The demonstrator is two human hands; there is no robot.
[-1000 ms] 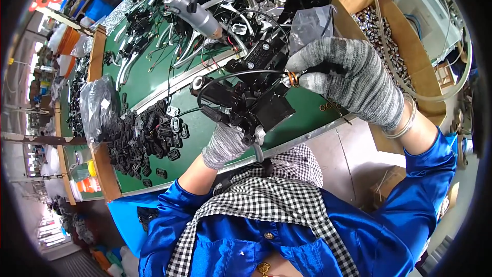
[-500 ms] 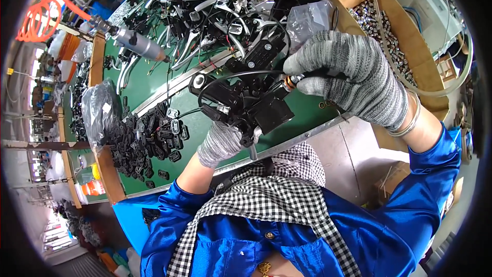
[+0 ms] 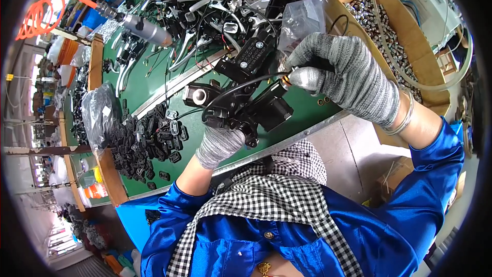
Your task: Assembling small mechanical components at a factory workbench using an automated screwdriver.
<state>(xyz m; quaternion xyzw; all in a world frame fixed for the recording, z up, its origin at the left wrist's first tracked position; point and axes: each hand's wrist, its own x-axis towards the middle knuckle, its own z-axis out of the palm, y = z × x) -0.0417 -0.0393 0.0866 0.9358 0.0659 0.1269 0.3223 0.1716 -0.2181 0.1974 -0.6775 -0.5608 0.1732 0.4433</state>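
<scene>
Over the near edge of the bench, my left hand [image 3: 220,146], in a grey knit glove, grips a black hydraulic brake assembly [image 3: 271,114] from below, its fingers mostly hidden. A black hose [image 3: 241,79] curves across the assembly. At the end of the cylinder, my gloved right hand [image 3: 353,74] pinches a small bolt with copper-coloured washers [image 3: 285,80] between thumb and fingers. How deep the bolt sits cannot be made out. Beside the right hand, a few brass-coloured washers [image 3: 323,101] lie on the green bench top [image 3: 205,166].
A cardboard box [image 3: 412,28] of small metal fittings stands at the right. Black clamp pieces [image 3: 148,146] are heaped at the left near a plastic bag [image 3: 100,113]. An air screwdriver [image 3: 146,30] hangs from an orange coiled hose. Brake levers [image 3: 195,25] are piled at the back.
The brake assembly has turned slightly in my left hand, and its silver lever end no longer shows. My right hand has shifted a little left, still pinching the bolt. The air screwdriver has swung slightly.
</scene>
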